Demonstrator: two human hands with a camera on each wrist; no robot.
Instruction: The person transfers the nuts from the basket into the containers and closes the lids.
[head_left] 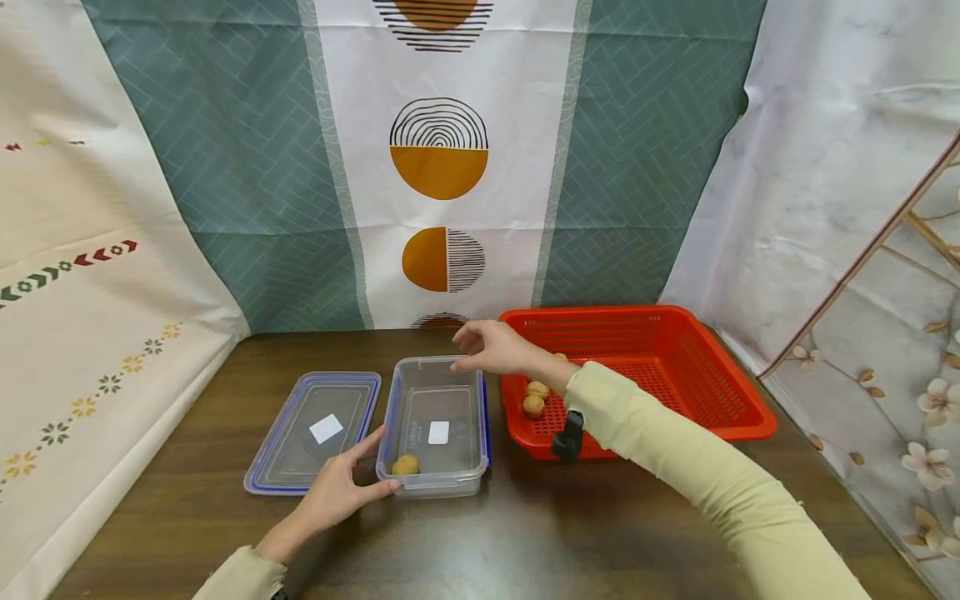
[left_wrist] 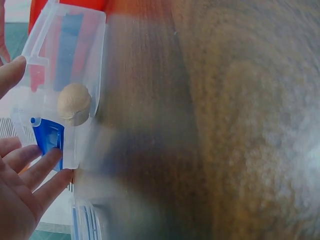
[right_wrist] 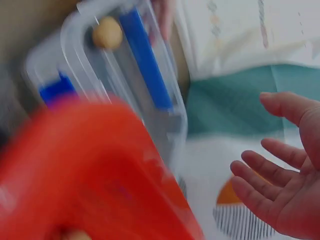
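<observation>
A clear plastic food container with blue side latches stands on the table, with one walnut in its near left corner. My left hand is at that corner, thumb by the front rim and fingers along the left side. In the left wrist view its fairly straight fingers touch the blue latch. Above the container's far right part hangs my right hand; the right wrist view shows its fingers spread apart, holding nothing. Several walnuts lie in the left part of the red basket.
The container's lid, blue-edged, lies flat on the table left of the container. The red basket stands at the right, close to the container. A patterned cloth hangs behind the table, and other cloths hang at both sides.
</observation>
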